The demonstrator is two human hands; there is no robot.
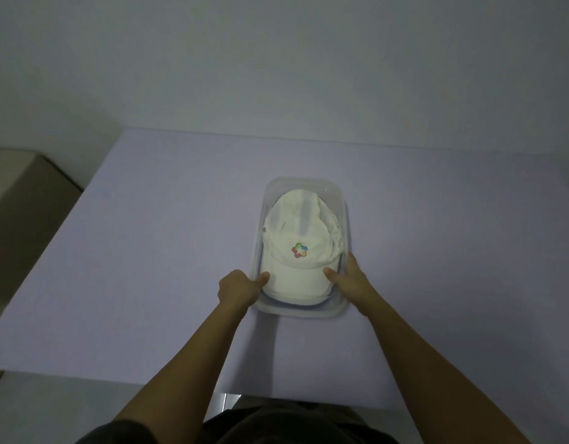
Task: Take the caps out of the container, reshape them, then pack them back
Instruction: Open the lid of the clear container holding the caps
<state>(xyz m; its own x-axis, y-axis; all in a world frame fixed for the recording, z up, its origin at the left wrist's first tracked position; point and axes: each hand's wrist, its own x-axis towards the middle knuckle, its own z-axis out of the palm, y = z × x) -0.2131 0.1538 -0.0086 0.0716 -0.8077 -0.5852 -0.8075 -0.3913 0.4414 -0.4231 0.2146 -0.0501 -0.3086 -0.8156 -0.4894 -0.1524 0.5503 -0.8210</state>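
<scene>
A clear plastic container sits on the lilac table, right of the middle. A white cap with a small multicoloured logo lies on top inside it, brim toward me. Edges of other caps show beneath it at the brim and the far end. My left hand grips the container's near left side, thumb over the rim onto the brim's left edge. My right hand grips the near right side, thumb resting on the brim's right edge and fingers outside the wall.
The lilac table stretches wide to the left and right of the container. A beige box-like object stands off the table's left edge. A plain wall rises behind the table's far edge.
</scene>
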